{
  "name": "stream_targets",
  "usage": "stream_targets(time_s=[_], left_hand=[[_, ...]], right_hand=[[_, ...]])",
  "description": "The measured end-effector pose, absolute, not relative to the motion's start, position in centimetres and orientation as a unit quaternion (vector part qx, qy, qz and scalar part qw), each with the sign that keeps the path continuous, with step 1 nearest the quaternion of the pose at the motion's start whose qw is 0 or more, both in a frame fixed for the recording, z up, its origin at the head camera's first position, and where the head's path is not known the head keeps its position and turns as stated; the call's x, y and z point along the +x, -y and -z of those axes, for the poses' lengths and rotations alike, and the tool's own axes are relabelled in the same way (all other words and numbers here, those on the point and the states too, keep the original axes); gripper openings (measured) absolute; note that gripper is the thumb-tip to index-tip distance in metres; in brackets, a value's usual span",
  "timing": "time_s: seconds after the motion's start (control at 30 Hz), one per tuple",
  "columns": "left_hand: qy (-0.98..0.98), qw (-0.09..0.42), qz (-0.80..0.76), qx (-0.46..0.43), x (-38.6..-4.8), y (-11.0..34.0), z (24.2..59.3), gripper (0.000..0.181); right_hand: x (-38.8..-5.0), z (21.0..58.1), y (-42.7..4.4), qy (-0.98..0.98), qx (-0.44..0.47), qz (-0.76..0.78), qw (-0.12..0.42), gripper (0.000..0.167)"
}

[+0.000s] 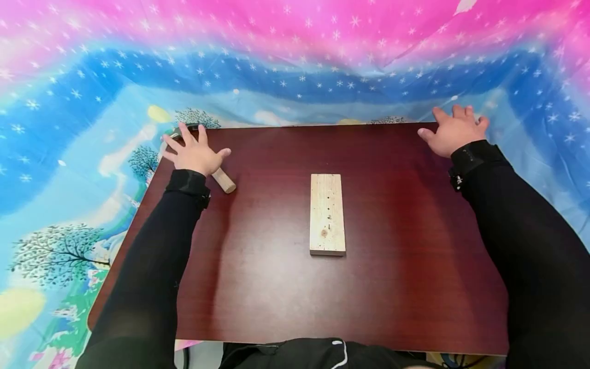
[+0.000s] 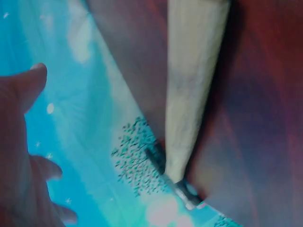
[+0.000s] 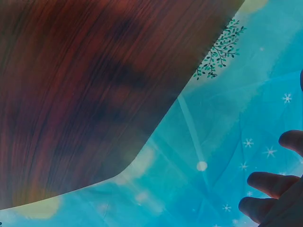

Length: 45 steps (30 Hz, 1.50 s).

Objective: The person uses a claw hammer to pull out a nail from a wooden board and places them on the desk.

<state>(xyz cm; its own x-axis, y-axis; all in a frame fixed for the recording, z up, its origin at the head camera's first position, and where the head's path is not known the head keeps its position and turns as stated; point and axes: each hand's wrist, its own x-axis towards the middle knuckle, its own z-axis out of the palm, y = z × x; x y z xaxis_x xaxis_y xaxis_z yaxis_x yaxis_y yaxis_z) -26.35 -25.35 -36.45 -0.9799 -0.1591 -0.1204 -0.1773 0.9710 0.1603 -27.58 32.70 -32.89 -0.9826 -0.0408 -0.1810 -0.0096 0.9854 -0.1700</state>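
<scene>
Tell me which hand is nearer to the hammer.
Left. The left hand is spread above the hammer, without gripping it; the right hand is well away, near the opposite far corner of the table.

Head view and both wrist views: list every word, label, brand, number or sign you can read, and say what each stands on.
None can be read.
Wooden block: dark spots, no readable letters or numbers.
Hammer: no readable mark; the left wrist view is blurred.
Strap on the right wrist: pale marks, too small to read.
Backdrop cloth: printed stars and trees, no readable words.
</scene>
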Motion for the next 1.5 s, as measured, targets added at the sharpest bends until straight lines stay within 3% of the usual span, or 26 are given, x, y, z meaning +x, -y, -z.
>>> stream_targets(time_s=[0.33,0.57,0.87,1.13,1.3,1.5], left_hand=[[-0.957,0.131,-0.169,-0.194,-26.2,24.3,40.6,0.12],[-0.947,0.208,-0.18,-0.169,-27.0,24.6,43.2,0.107],[-0.952,0.187,-0.2,-0.135,-26.8,25.2,42.4,0.047],[-0.939,0.183,-0.255,-0.143,-27.2,25.3,41.3,0.04],[-0.898,0.186,-0.356,-0.18,-27.7,25.4,40.5,0.052],[-0.802,0.076,-0.537,-0.249,-27.0,25.6,40.0,0.056]], right_hand=[[-26.6,33.4,-33.0,-0.993,-0.014,0.081,0.086,0.084],[-26.2,34.1,-33.8,-0.993,-0.015,0.08,0.086,0.087],[-25.7,34.2,-34.8,-0.992,-0.002,0.087,0.091,0.087],[-25.8,34.3,-35.2,-0.991,0.002,0.085,0.1,0.091],[-25.6,35.0,-35.1,-0.991,0.004,0.098,0.096,0.091],[-25.6,35.2,-34.9,-0.99,0.002,0.099,0.096,0.09]])
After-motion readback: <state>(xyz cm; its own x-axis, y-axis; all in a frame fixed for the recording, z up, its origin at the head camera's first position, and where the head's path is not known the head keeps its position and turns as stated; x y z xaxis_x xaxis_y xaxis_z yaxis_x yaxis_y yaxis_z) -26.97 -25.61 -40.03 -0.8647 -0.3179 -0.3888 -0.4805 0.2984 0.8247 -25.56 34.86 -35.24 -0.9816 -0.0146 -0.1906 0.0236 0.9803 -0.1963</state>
